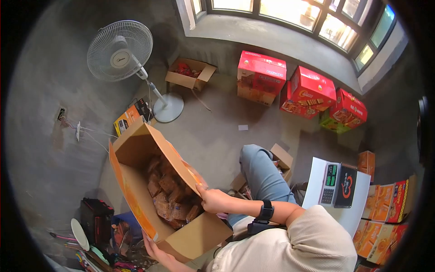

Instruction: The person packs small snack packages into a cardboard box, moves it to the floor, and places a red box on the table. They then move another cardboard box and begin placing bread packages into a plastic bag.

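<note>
A tilted, opened cardboard box [199, 235] with orange printed sides lies in front of me. Inside it is a pile of brown, clear-wrapped packets [170, 195], slid toward the near end. My right hand [213, 198], below a black wrist strap, is closed on the box's upper right rim. My left hand [156, 250] grips the near lower left corner, with its fingers along the orange side and part of it hidden by the box. Neither hand touches the packets.
A standing fan [168, 108] and a small open carton [190, 75] are at the back. Red boxes [262, 77] line the window wall. On the right, a scale [334, 185] rests on a white table [312, 199]. Another open box [283, 158] sits by my leg. Bags [96, 217] lie left.
</note>
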{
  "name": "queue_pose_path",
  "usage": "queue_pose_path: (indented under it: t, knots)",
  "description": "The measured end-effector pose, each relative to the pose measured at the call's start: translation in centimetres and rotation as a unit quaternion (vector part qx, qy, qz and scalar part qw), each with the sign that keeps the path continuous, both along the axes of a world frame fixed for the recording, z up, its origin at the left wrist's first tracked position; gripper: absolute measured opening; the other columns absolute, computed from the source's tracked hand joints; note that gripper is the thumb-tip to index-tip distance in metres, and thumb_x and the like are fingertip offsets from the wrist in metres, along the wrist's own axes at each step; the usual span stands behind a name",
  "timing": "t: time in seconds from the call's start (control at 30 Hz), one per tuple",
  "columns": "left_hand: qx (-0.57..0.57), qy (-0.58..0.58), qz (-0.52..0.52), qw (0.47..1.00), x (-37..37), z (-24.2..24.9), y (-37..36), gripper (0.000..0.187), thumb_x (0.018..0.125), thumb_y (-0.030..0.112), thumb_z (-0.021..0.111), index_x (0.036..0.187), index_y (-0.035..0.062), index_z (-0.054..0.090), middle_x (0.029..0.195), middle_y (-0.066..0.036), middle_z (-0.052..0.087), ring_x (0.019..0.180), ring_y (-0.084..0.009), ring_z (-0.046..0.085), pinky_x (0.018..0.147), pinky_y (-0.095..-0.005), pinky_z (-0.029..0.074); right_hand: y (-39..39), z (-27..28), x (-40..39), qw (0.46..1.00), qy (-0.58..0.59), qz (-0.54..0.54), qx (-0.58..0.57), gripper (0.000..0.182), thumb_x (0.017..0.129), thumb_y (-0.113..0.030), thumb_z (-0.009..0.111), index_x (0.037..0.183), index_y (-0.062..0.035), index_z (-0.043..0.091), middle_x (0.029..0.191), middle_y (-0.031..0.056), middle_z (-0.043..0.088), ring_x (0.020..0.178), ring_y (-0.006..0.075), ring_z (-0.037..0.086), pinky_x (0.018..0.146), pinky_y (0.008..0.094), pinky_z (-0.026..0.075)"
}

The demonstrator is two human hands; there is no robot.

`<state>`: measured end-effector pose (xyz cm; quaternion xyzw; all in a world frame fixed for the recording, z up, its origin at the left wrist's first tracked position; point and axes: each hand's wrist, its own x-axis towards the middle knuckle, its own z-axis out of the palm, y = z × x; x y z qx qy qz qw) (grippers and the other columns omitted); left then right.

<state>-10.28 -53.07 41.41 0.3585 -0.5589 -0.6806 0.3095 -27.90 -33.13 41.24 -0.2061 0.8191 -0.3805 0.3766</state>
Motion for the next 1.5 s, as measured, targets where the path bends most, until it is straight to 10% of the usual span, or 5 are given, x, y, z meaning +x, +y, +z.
queue_pose_path:
  t: [0.6, 1.0, 1.17, 1.3, 1.5]
  knots:
    - [0.024, 0.011, -0.042, 0.999, -29.0, -3.2, 2.1, 0.048, 0.092, 0.031, 0.041, 0.126, -0.0019, 0.038, 0.125, -0.015, 0.044, 0.111, -0.0224, 0.046, 0.092, -0.0331, 0.038, 8.0, -5.2, -26.9, 0.964, -0.253, -0.075, -0.026, 0.053, 0.072, -0.006, 0.041, 0.123, 0.0047, 0.033, 0.084, 0.0252, 0.060, 0.067, 0.0327, 0.064, 0.051, 0.0383, 0.054]
    - [-0.233, -0.044, -0.444, 0.864, -61.0, 0.1, 15.4, 0.048, 0.086, 0.038, 0.052, 0.105, -0.0052, 0.047, 0.101, -0.009, 0.055, 0.091, -0.0121, 0.051, 0.075, -0.0263, 0.042, 23.6, -1.6, -41.3, 0.921, 0.025, -0.389, 0.003, 0.069, 0.073, -0.013, 0.046, 0.135, -0.0016, 0.017, 0.077, 0.0314, 0.057, 0.076, 0.0457, 0.057, 0.075, 0.0485, 0.046]
    - [-0.359, 0.076, -0.348, 0.863, -72.7, 0.8, 25.7, 0.037, 0.090, 0.030, 0.049, 0.083, -0.0058, 0.051, 0.071, -0.005, 0.055, 0.064, -0.0093, 0.046, 0.058, -0.0277, 0.040, 28.3, -2.0, -44.2, 0.836, 0.043, -0.543, -0.062, 0.073, 0.074, -0.010, 0.045, 0.138, -0.0080, 0.009, 0.071, 0.0287, 0.057, 0.071, 0.0418, 0.058, 0.067, 0.0458, 0.044]
    - [-0.359, 0.021, -0.456, 0.814, -82.6, -1.4, 30.3, 0.038, 0.091, 0.030, 0.047, 0.080, -0.0068, 0.052, 0.056, -0.009, 0.048, 0.054, -0.0104, 0.039, 0.049, -0.0311, 0.035, 30.1, -5.3, -47.5, 0.754, 0.042, -0.641, -0.134, 0.058, 0.078, 0.001, 0.042, 0.134, -0.0027, 0.025, 0.102, 0.0141, 0.057, 0.094, 0.0179, 0.055, 0.084, 0.0283, 0.042]
    - [-0.305, 0.133, -0.578, 0.745, -97.2, -6.8, 40.6, 0.029, 0.091, 0.023, 0.047, 0.089, -0.0051, 0.055, 0.069, -0.009, 0.057, 0.064, -0.0101, 0.047, 0.058, -0.0281, 0.040, 31.6, -14.2, -56.1, 0.668, 0.052, -0.740, -0.056, 0.049, 0.078, -0.015, 0.046, 0.121, 0.0013, 0.027, 0.083, 0.0303, 0.058, 0.082, 0.0439, 0.057, 0.071, 0.0464, 0.046]
